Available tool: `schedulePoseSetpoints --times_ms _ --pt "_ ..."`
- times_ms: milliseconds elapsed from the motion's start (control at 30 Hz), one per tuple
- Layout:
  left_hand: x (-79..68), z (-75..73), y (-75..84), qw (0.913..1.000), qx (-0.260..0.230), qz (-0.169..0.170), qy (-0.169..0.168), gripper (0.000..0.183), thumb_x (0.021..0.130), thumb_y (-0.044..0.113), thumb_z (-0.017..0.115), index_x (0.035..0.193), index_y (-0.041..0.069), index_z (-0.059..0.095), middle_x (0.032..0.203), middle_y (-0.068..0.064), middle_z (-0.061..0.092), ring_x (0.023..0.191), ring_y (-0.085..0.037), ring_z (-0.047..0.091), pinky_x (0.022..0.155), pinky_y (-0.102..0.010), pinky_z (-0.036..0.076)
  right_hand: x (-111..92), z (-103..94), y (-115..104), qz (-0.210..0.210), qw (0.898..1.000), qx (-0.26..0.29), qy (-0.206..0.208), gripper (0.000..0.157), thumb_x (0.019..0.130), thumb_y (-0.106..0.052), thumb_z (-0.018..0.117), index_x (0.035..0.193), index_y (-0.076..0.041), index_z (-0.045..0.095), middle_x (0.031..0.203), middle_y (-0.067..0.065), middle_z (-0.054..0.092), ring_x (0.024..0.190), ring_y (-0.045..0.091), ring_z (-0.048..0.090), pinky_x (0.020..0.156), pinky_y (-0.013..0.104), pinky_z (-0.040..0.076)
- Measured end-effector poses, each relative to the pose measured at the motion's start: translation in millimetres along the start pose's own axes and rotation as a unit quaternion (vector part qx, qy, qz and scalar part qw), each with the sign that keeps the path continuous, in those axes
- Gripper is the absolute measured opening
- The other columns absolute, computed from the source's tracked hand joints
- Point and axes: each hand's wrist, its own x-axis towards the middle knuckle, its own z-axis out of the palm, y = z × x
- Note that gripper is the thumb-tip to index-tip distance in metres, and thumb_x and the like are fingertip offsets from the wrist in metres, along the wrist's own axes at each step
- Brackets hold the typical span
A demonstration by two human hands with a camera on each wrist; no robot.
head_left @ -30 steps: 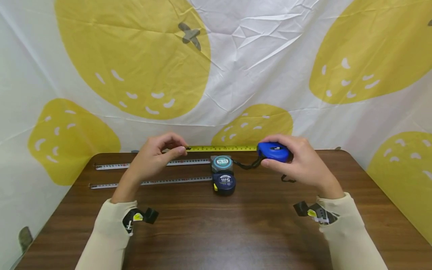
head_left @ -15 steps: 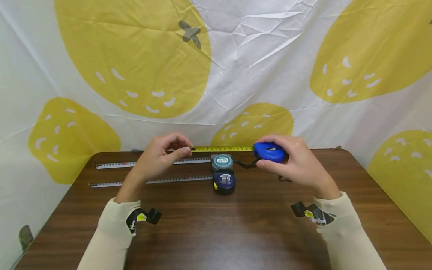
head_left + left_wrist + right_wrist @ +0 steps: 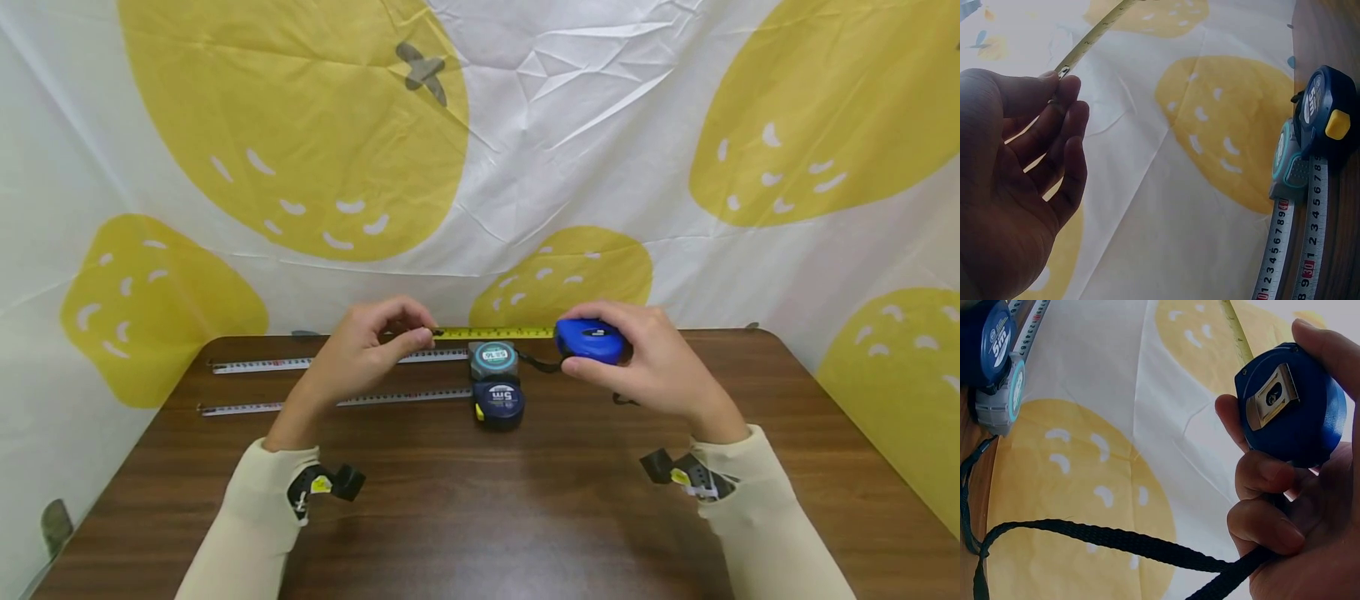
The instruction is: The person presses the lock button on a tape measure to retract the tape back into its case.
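Observation:
My right hand (image 3: 637, 354) grips a blue tape measure (image 3: 590, 342) above the back of the table. In the right wrist view its metal belt clip (image 3: 1272, 397) faces the camera, and a black wrist strap (image 3: 1129, 544) hangs by the fingers. A yellow blade (image 3: 498, 332) runs leftward from the case, stretched straight. The thumb and forefinger of my left hand (image 3: 375, 342) pinch the hook end (image 3: 1064, 72) of that blade. Below, a grey-and-teal tape measure (image 3: 493, 361) and a navy tape measure (image 3: 499, 406) lie one in front of the other.
From the two resting tape measures, white blades (image 3: 262, 366) extend left along the brown wooden table (image 3: 480, 517). A white cloth (image 3: 525, 167) with yellow fruit prints hangs right behind the table's back edge.
Both hands have come closer together, the left moving right and the right moving left. The yellow blade showing between them is shorter. The two tape measures on the table stay put.

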Motion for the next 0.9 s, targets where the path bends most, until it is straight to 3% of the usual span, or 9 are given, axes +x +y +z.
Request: schedulePoseSetpoints --times_ms 133,400,900 --pt "0.5 -0.2 0.5 1.0 0.001 0.0 -0.001 0.006 0.106 0.001 0.071 0.11 0.002 0.075 0.098 -0.004 0.076 0.087 -0.027 0.072 0.073 -0.028 0.055 1 0.4 0 0.001 1.0 0.004 -0.001 0.045 0.091 -0.016 0.09 0.133 -0.016 0.074 0.119 -0.001 0.077 0.096 0.018 0.069 0.077 0.035 0.059" --pt "1.0 1.9 0.6 1.0 -0.001 0.008 0.001 0.007 0.104 -0.002 0.073 0.11 0.002 0.075 0.097 -0.004 0.076 0.084 -0.017 0.07 0.073 -0.027 0.054 3 2.6 -3 -0.004 1.0 0.0 0.0 0.046 0.09 -0.015 0.092 0.132 -0.017 0.074 0.12 -0.002 0.077 0.098 0.017 0.07 0.08 0.034 0.058" --pt "2.7 12.5 3.8 0.9995 -0.007 0.029 -0.008 0.007 0.102 -0.002 0.075 0.108 0.002 0.075 0.095 -0.001 0.077 0.084 -0.022 0.071 0.077 -0.03 0.057 5 12.0 -6 -0.014 1.0 -0.01 -0.007 0.045 0.091 -0.02 0.092 0.132 -0.018 0.074 0.12 -0.005 0.076 0.101 0.015 0.07 0.086 0.037 0.055"
